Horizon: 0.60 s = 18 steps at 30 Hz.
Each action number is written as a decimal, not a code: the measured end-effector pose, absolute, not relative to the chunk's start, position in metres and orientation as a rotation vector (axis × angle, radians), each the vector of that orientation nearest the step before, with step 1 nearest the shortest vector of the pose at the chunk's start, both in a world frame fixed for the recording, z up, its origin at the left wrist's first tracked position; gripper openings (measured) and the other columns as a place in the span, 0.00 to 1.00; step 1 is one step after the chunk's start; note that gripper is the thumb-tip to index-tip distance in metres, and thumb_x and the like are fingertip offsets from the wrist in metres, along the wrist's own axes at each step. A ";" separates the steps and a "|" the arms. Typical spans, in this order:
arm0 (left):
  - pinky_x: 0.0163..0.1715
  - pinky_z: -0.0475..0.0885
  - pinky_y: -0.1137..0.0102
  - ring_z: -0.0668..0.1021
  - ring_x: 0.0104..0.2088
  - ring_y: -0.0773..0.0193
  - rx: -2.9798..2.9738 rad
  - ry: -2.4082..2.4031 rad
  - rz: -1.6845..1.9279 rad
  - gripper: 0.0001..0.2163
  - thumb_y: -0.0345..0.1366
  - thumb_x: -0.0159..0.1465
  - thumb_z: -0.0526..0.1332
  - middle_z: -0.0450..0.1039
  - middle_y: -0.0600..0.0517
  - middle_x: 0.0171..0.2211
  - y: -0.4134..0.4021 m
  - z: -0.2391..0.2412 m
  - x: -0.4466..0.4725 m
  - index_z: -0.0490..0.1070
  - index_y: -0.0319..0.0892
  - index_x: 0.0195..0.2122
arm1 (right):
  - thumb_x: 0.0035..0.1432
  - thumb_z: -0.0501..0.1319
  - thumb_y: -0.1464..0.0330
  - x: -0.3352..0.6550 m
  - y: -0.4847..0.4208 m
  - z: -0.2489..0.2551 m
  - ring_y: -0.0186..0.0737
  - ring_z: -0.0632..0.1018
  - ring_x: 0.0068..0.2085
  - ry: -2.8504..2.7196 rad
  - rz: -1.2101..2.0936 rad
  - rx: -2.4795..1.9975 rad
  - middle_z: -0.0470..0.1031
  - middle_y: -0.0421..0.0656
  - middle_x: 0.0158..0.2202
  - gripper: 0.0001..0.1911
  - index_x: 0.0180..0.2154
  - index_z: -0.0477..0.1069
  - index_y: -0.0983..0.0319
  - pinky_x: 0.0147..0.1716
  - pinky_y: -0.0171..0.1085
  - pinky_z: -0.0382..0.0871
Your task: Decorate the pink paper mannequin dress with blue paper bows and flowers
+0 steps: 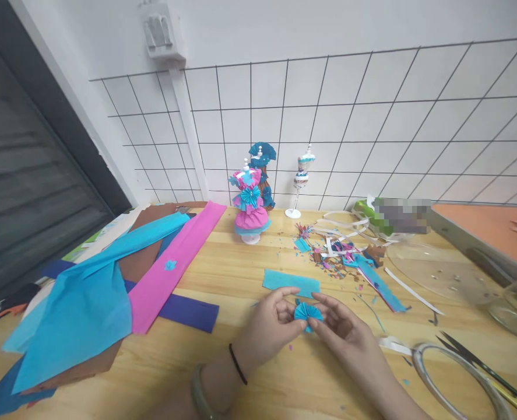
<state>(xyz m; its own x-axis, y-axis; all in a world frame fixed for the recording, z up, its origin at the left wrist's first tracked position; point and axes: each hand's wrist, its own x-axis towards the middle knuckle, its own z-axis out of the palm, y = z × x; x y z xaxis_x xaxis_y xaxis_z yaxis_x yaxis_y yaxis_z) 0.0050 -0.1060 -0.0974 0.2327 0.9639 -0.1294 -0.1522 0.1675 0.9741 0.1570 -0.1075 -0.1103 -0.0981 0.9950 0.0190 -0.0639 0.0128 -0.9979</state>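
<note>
Both hands meet over the wooden table [249, 274] near its front edge. My left hand [270, 328] and my right hand [343, 329] pinch a small pleated blue paper fan [307, 313] between their fingertips. A flat blue paper strip [290, 282] lies on the table just beyond the fan. Further back stands a small mannequin in a pink and blue paper dress [249, 201].
Sheets of blue [87, 291], pink [175, 268], purple [188, 312] and brown paper lie at the left. Paper scraps [337, 256] litter the middle right. Scissors [481, 364] and a clear ring [454, 373] lie at the front right. A bare mannequin stand [301, 178] and wire grid stand behind.
</note>
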 end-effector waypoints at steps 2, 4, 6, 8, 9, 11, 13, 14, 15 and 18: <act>0.20 0.65 0.78 0.74 0.26 0.68 1.059 0.995 1.005 0.26 0.31 0.48 0.65 0.71 0.53 0.27 -0.107 -0.096 0.005 0.61 0.37 0.49 | 0.43 0.67 0.61 0.158 -0.107 -0.112 0.36 0.75 0.31 -1.229 1.281 -1.089 0.74 0.43 0.31 0.23 0.43 0.69 0.60 0.33 0.34 0.71; 0.24 0.67 0.76 0.75 0.28 0.67 1.016 0.989 1.008 0.27 0.32 0.48 0.66 0.73 0.51 0.28 -0.107 -0.094 0.005 0.60 0.37 0.49 | 0.42 0.68 0.62 0.159 -0.106 -0.112 0.37 0.75 0.31 -1.206 1.263 -1.092 0.74 0.43 0.31 0.23 0.42 0.69 0.60 0.32 0.34 0.71; 0.30 0.69 0.73 0.76 0.29 0.66 0.983 0.964 1.014 0.28 0.34 0.48 0.67 0.74 0.49 0.31 -0.107 -0.093 0.004 0.60 0.36 0.49 | 0.40 0.69 0.62 0.162 -0.104 -0.110 0.37 0.75 0.32 -1.183 1.266 -1.089 0.74 0.43 0.31 0.23 0.41 0.70 0.59 0.33 0.34 0.71; 0.34 0.70 0.70 0.77 0.30 0.65 0.975 0.935 1.025 0.28 0.36 0.48 0.67 0.74 0.46 0.33 -0.106 -0.094 0.002 0.60 0.37 0.49 | 0.39 0.69 0.63 0.164 -0.102 -0.109 0.38 0.76 0.33 -1.170 1.296 -1.083 0.74 0.43 0.31 0.24 0.41 0.70 0.59 0.34 0.34 0.71; 0.34 0.70 0.70 0.77 0.30 0.65 0.980 0.924 1.037 0.27 0.37 0.49 0.67 0.74 0.45 0.34 -0.105 -0.095 0.001 0.60 0.36 0.48 | 0.39 0.69 0.62 0.166 -0.101 -0.108 0.39 0.76 0.34 -1.161 1.308 -1.082 0.75 0.43 0.31 0.24 0.42 0.70 0.59 0.34 0.34 0.71; 0.34 0.70 0.70 0.77 0.31 0.64 0.988 0.919 1.078 0.27 0.39 0.49 0.66 0.74 0.45 0.34 -0.101 -0.098 -0.001 0.60 0.36 0.48 | 0.40 0.69 0.62 0.167 -0.099 -0.108 0.39 0.76 0.34 -1.136 1.315 -1.085 0.75 0.43 0.32 0.25 0.43 0.69 0.59 0.35 0.35 0.70; 0.33 0.70 0.70 0.77 0.31 0.64 0.982 0.942 1.132 0.25 0.39 0.50 0.66 0.74 0.46 0.32 -0.096 -0.101 -0.003 0.62 0.35 0.46 | 0.41 0.68 0.61 0.168 -0.099 -0.109 0.40 0.76 0.35 -1.107 1.308 -1.098 0.75 0.44 0.32 0.26 0.44 0.68 0.60 0.36 0.35 0.70; 0.32 0.70 0.70 0.77 0.30 0.64 0.968 0.969 1.158 0.24 0.40 0.49 0.66 0.74 0.47 0.31 -0.093 -0.102 -0.005 0.63 0.35 0.45 | 0.41 0.68 0.60 0.168 -0.099 -0.109 0.40 0.76 0.35 -1.096 1.304 -1.109 0.75 0.44 0.32 0.27 0.45 0.68 0.60 0.36 0.36 0.70; 0.31 0.71 0.70 0.77 0.29 0.64 0.952 1.000 1.185 0.24 0.40 0.49 0.66 0.74 0.48 0.29 -0.089 -0.103 -0.006 0.64 0.35 0.44 | 0.41 0.68 0.59 0.169 -0.099 -0.110 0.41 0.76 0.36 -1.086 1.301 -1.124 0.75 0.44 0.32 0.28 0.45 0.68 0.60 0.36 0.36 0.70; 0.33 0.72 0.69 0.77 0.30 0.64 0.861 1.093 1.253 0.21 0.37 0.49 0.67 0.74 0.46 0.32 -0.077 -0.105 -0.014 0.66 0.34 0.41 | 0.41 0.68 0.59 0.169 -0.099 -0.110 0.43 0.76 0.38 -1.065 1.292 -1.159 0.76 0.46 0.34 0.27 0.45 0.69 0.60 0.37 0.37 0.70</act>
<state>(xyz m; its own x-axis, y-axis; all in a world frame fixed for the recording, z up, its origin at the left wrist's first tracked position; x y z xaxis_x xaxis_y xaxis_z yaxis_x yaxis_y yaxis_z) -0.0143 -0.0774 -0.1045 -0.0223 0.9871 -0.1587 -0.2912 0.1454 0.9455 0.1692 -0.0988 -0.1096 0.0203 0.9982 -0.0560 -0.1362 -0.0528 -0.9893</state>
